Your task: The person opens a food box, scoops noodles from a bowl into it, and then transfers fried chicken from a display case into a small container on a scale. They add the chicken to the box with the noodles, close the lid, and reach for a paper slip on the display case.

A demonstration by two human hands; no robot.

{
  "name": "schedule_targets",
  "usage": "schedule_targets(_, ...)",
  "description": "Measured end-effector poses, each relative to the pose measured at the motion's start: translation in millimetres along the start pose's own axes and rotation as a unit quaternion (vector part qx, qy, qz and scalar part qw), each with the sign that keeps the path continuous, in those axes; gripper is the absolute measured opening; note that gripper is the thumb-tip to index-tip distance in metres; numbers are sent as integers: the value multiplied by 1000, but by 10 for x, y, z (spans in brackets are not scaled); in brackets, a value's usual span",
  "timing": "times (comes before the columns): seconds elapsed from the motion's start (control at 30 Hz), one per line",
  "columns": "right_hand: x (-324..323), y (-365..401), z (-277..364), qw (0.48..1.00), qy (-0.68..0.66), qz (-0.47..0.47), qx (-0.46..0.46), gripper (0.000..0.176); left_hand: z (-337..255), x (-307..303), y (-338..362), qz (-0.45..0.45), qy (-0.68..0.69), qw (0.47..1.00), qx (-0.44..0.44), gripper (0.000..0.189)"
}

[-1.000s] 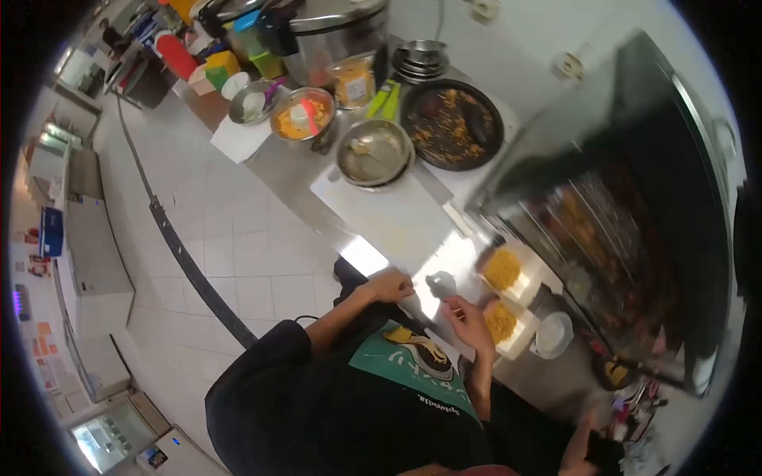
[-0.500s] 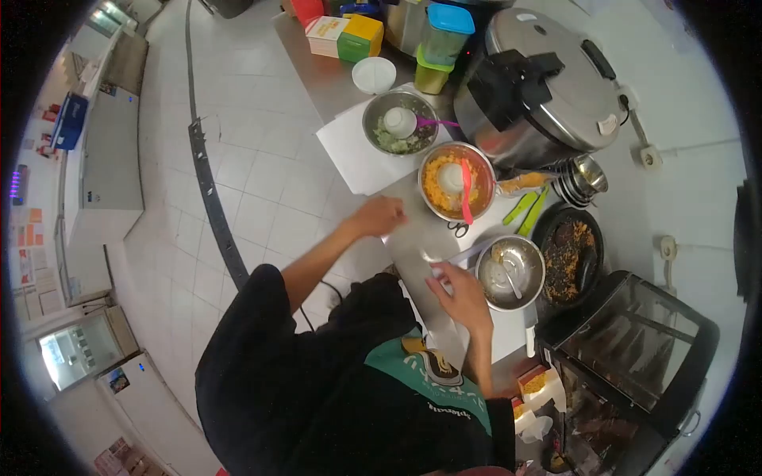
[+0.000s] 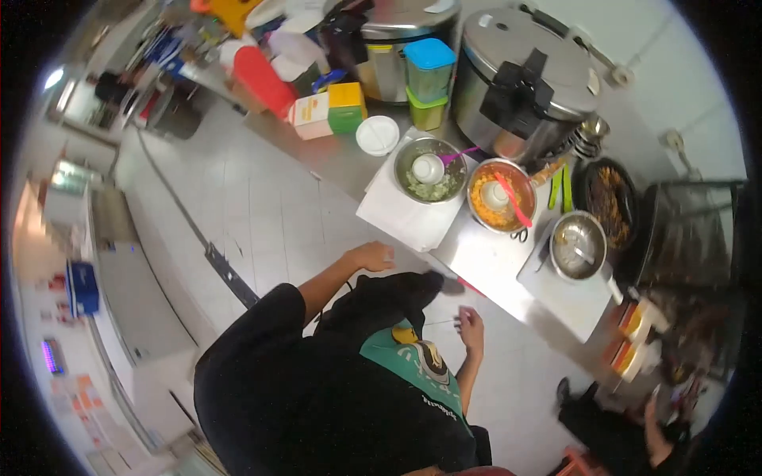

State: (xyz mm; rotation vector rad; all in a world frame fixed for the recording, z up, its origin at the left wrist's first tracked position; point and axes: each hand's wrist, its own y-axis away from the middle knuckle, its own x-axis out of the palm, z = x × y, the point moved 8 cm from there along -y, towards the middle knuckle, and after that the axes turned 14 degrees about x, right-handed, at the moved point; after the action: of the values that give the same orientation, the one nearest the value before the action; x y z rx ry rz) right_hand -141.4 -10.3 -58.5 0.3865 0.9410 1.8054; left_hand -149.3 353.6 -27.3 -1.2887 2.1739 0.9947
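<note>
My left hand is held over the floor, off the counter's front edge, with its fingers curled in. My right hand is also off the counter, its fingers loosely curled; no object shows in either. Nearest on the counter is a white cutting board bearing a steel bowl with a utensil inside. Beyond are a bowl of orange shredded food with a white cup and red spatula, and a bowl of chopped green food with a white cup and purple handle.
Large steel cookers stand against the wall, near stacked plastic containers. A dark pan, green-handled tongs and scissors lie right of the bowls. Another person in black is at lower right. A dark strip crosses the floor.
My right hand has come away from beside the steel bowl, its fingers now curled. My body has moved back from the counter and the view has turned, bringing another person into sight.
</note>
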Motion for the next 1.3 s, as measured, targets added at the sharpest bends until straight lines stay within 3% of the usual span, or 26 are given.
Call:
schedule_targets(0.03, -87, 178, -385, 995, -20, -52, 77, 35, 26, 77, 7, 57, -7, 998, 18, 41)
schedule_targets(0.13, -126, 778, -1450, 949, -172, -149, 217, 47, 532, 214, 27, 98, -27, 992, 75, 40)
schedule_targets(0.2, -43, 1134, -1853, 924, -175, -202, 273, 51, 870, 161, 15, 108, -18, 989, 99, 37)
schedule_targets(0.27, 118, 1280, -1837, 921, -154, -208, 291, 51, 1621, 382, 74, 225, -31, 974, 21, 39)
schedule_targets(0.37, 382, 1247, -1329, 927, -129, -222, 275, 51, 2212, 125, 381, 213, -109, 970, -43, 39)
schedule_targets(0.4, 489, 1173, -966, 928, -125, -222, 271, 51, 2365, 32, 478, 208, -106, 971, -43, 39)
schedule_targets(0.47, 968, 825, 110, 981, 3, -99, 168, 47, 2794, -282, 708, 121, -49, 985, -116, 40)
schedule_targets(0.53, 1600, 461, 1528, 994, 81, -58, -39, 39, 3282, -483, 938, 100, 0, 986, -137, 41)
schedule_targets(0.6, 2465, 519, 3330, 956, 170, -86, -224, 29, 3749, -785, 1230, -29, 51, 988, -141, 44)
schedule_targets(0.67, 3332, 619, 4720, 891, 225, -57, -391, 24, 4116, -975, 1455, -22, 24, 992, -121, 45)
schedule_targets(0.7, 3725, 568, 5231, 847, 252, -37, -467, 25, 4332, -1079, 1561, -16, 7, 986, -163, 42)
schedule_targets(0.73, 4071, 514, 5681, 829, 271, -51, -487, 22, 4538, -1171, 1659, -11, -9, 979, -205, 39)
schedule_targets(0.77, 4357, 285, 5970, 808, 314, -85, -491, 21, 4815, -1102, 1680, 8, -4, 982, -188, 40)
schedule_targets(0.87, 4949, -443, 6368, 748, 471, -123, -452, 18, 4270, -1856, 1669, 31, 76, 988, -129, 43)
schedule_targets(0.9, 5054, -636, 6430, 746, 475, -123, -451, 18, 4132, -2031, 1586, -14, 68, 994, -88, 41)
schedule_targets(0.93, 5189, -940, 6349, 683, 606, -137, -383, 18, 3967, -2197, 1510, -60, 61, 995, -49, 39)
schedule_targets(0.97, 5259, -1202, 6239, 603, 721, -147, -307, 19, 3546, -2520, 1502, 14, 156, 985, -72, 40)
schedule_targets(1.0, 5337, -1315, 6282, 599, 725, -146, -309, 19, 3105, -2883, 1486, 85, 248, 961, -93, 41)
schedule_targets(1.07, 5407, -1545, 6345, 601, 731, -150, -287, 19, 2698, -3095, 1271, 83, 375, 923, 10, 43)
schedule_targets(1.13, 5424, -1756, 6340, 619, 715, -149, -288, 15, 2393, -3405, 1056, 53, 558, 826, 47, 51)
schedule_targets(1.17, 5467, -1806, 6294, 589, 748, -130, -277, 14, 2390, -3398, 874, 43, 644, 763, 49, 55)
schedule_targets(1.2, 5494, -1706, 6284, 560, 751, -128, -326, 13, 2388, -3399, 694, 23, 721, 690, 58, 60)
schedule_targets(1.23, 5466, -1637, 6289, 577, 716, -112, -376, 14, 2345, -3529, 616, 5, 745, 667, 24, 67)
schedule_targets(1.27, 5337, -1860, 6233, 601, 713, -131, -337, 12, 2336, -3590, 553, -21, 754, 657, -1, 73)
schedule_targets(1.3, 5214, -2191, 6158, 628, 690, -125, -337, 10, 2395, -3528, 422, -50, 798, 598, -47, 82)
